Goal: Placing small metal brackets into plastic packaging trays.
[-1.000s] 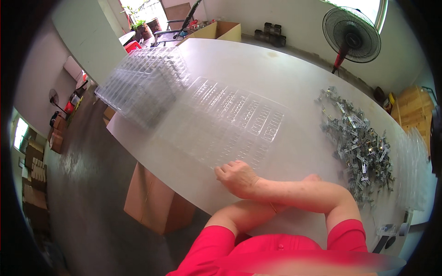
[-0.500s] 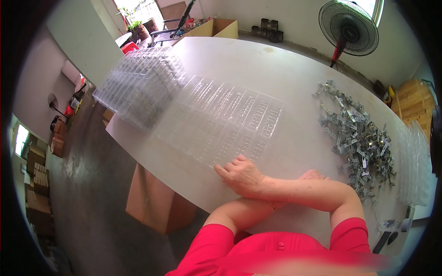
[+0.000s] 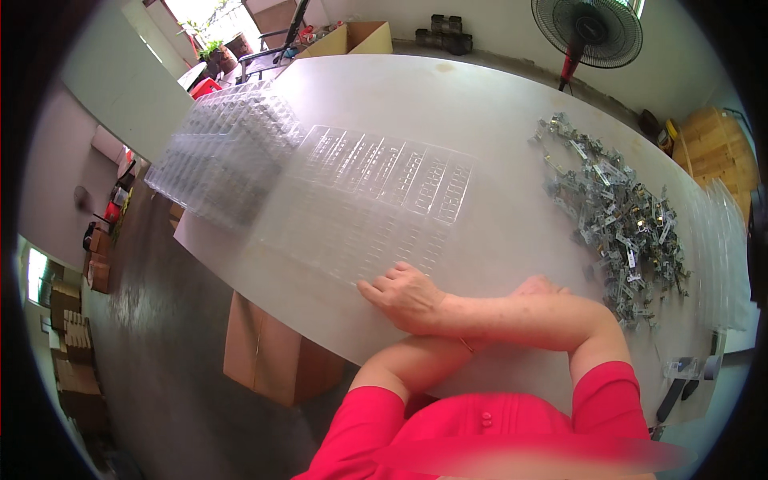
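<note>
My forearms are crossed on the white table, the right one over the left. My right hand [image 3: 404, 298] rests on the left side near the front edge of a clear plastic tray [image 3: 384, 180], fingers loosely bent and apart, holding nothing. Partly hidden behind the right forearm, my left hand [image 3: 539, 286] lies on the tabletop to the right with its visible fingers relaxed and nothing seen in them. The tray has rows of moulded slots and lies flat. A heap of small metal parts [image 3: 628, 220] spreads out right of the left hand.
A tall stack of clear trays [image 3: 220, 160] stands at the table's left end. More clear plastic [image 3: 720, 256] stands at the right edge, near a dark-handled tool [image 3: 670, 400]. A cardboard box [image 3: 276, 352] sits below the table. A fan [image 3: 588, 32] stands behind.
The view has shifted slightly, so the table and its contents sit a little higher and further left. Both hands keep the same crossed rest.
</note>
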Action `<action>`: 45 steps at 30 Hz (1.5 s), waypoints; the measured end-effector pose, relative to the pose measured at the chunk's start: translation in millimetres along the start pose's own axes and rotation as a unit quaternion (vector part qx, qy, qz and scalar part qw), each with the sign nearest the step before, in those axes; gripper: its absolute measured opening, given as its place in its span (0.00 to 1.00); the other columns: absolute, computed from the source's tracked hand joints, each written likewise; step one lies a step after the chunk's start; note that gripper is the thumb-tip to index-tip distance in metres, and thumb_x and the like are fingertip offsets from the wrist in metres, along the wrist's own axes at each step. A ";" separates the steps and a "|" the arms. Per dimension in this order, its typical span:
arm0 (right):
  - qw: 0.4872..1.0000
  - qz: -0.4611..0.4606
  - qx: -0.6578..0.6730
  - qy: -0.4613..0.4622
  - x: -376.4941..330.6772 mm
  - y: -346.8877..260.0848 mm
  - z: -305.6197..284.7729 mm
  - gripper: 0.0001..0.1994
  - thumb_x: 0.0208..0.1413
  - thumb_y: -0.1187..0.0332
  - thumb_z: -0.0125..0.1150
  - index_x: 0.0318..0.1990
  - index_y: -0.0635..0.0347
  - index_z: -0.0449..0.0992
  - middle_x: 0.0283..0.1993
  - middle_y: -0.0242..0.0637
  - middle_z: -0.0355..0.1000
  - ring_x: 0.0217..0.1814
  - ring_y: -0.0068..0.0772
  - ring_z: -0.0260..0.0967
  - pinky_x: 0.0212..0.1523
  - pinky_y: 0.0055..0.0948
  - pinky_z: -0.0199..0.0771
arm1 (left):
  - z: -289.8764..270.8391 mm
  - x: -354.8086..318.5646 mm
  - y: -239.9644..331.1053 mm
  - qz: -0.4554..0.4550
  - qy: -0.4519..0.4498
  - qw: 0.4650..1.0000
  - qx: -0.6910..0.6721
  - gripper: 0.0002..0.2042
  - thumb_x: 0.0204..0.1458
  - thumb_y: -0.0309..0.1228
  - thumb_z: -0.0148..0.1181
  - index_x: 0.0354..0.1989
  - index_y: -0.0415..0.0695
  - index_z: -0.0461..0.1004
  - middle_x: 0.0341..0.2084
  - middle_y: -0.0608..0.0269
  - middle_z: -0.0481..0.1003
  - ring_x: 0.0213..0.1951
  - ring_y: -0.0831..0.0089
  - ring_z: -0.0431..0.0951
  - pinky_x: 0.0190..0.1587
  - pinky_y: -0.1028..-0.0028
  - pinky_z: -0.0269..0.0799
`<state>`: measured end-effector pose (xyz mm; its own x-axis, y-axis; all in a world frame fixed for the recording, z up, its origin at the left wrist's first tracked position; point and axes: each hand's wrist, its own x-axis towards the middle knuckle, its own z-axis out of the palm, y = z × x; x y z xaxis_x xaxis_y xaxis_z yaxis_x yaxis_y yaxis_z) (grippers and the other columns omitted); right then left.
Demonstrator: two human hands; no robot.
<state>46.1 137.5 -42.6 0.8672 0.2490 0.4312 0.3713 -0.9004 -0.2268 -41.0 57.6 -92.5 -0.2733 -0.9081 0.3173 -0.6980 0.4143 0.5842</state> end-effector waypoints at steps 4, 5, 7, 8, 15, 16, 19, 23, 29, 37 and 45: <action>1.000 0.000 -0.011 -0.004 -0.6 -0.2 -1.4 0.20 0.43 0.73 0.57 0.49 0.59 0.73 0.26 0.30 0.68 0.29 0.32 0.68 0.38 0.30 0.65 | 0.1 -3.2 -5.6 0.024 0.029 0.997 -0.070 0.07 0.56 0.34 0.52 0.30 0.45 0.65 0.24 0.59 0.72 0.30 0.56 0.75 0.36 0.61 0.69; 1.000 0.004 -0.011 -0.004 -0.9 -0.2 -2.1 0.20 0.43 0.73 0.57 0.49 0.59 0.73 0.26 0.30 0.68 0.29 0.32 0.68 0.38 0.30 0.65 | 1.6 -3.2 -6.8 0.025 0.027 0.997 -0.073 0.07 0.56 0.34 0.52 0.30 0.45 0.65 0.24 0.59 0.72 0.30 0.56 0.75 0.36 0.61 0.69; 1.000 0.001 -0.016 -0.001 -1.4 0.1 -3.6 0.20 0.43 0.73 0.57 0.49 0.59 0.73 0.26 0.29 0.68 0.29 0.32 0.68 0.39 0.29 0.65 | 1.6 -1.4 -7.0 -0.003 0.007 0.996 -0.088 0.07 0.56 0.33 0.52 0.29 0.46 0.64 0.22 0.59 0.70 0.29 0.56 0.75 0.35 0.61 0.69; 1.000 0.005 -0.017 -0.001 -1.5 -0.3 -2.5 0.20 0.43 0.73 0.57 0.49 0.59 0.73 0.26 0.29 0.68 0.29 0.32 0.68 0.39 0.29 0.65 | 0.9 -2.2 -8.0 -0.001 0.004 0.996 -0.090 0.07 0.56 0.33 0.52 0.29 0.46 0.64 0.22 0.59 0.70 0.29 0.56 0.75 0.35 0.61 0.69; 0.999 0.006 -0.022 -0.022 -2.3 2.3 -1.6 0.20 0.45 0.73 0.56 0.50 0.59 0.72 0.26 0.30 0.67 0.29 0.32 0.67 0.42 0.30 0.64 | -13.0 -4.9 1.4 0.064 0.073 0.994 -0.045 0.09 0.52 0.35 0.55 0.29 0.46 0.63 0.21 0.58 0.69 0.28 0.56 0.74 0.34 0.62 0.68; 0.999 0.006 -0.027 -0.037 -2.1 1.3 -2.9 0.20 0.45 0.73 0.56 0.50 0.59 0.72 0.27 0.30 0.67 0.29 0.32 0.67 0.45 0.31 0.64 | -13.6 -5.8 2.0 0.062 0.076 0.995 -0.028 0.10 0.51 0.35 0.56 0.29 0.46 0.63 0.21 0.58 0.69 0.28 0.56 0.74 0.33 0.63 0.68; 0.997 -0.001 -0.062 -0.039 -3.8 -1.8 -9.0 0.20 0.50 0.71 0.57 0.53 0.59 0.72 0.29 0.32 0.68 0.32 0.34 0.68 0.54 0.37 0.65 | -17.8 -9.1 3.2 0.067 0.079 0.994 -0.036 0.10 0.50 0.35 0.57 0.28 0.46 0.62 0.21 0.58 0.69 0.28 0.55 0.73 0.33 0.63 0.67; 0.997 0.018 -0.075 -0.004 -13.4 -3.6 -22.2 0.21 0.54 0.68 0.58 0.57 0.58 0.70 0.33 0.35 0.70 0.39 0.35 0.71 0.62 0.45 0.61 | -29.8 -2.6 5.7 0.082 0.055 0.991 -0.086 0.09 0.51 0.35 0.57 0.29 0.42 0.67 0.22 0.51 0.72 0.30 0.47 0.74 0.30 0.56 0.68; 0.989 0.065 0.019 0.131 -41.1 -10.9 -80.4 0.21 0.54 0.67 0.63 0.55 0.58 0.72 0.43 0.38 0.73 0.48 0.39 0.72 0.65 0.47 0.59 | -22.8 -3.5 8.2 -0.085 0.053 0.992 -0.076 0.08 0.56 0.32 0.59 0.33 0.42 0.69 0.23 0.51 0.71 0.29 0.54 0.75 0.29 0.60 0.68; 0.896 0.298 -0.027 0.328 -149.0 17.1 -150.4 0.16 0.55 0.76 0.59 0.52 0.59 0.72 0.47 0.40 0.71 0.48 0.41 0.71 0.50 0.39 0.72 | -25.3 -20.2 -13.2 -0.159 0.244 0.817 -0.497 0.05 0.62 0.27 0.55 0.36 0.43 0.77 0.39 0.68 0.70 0.41 0.77 0.68 0.44 0.77 0.66; 0.699 0.438 0.458 0.333 -218.0 28.5 -127.7 0.12 0.64 0.71 0.55 0.53 0.60 0.69 0.49 0.36 0.72 0.43 0.25 0.73 0.45 0.27 0.76 | -50.7 0.8 30.3 -0.134 0.219 0.920 -0.297 0.07 0.62 0.31 0.56 0.39 0.40 0.78 0.48 0.60 0.70 0.46 0.72 0.71 0.48 0.72 0.71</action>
<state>-174.7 12.0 -31.5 0.6618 -0.7495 0.0182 0.1155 0.0779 -0.9903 -28.7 72.6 -36.6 0.2404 -0.9243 0.2965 -0.1811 0.2574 0.9492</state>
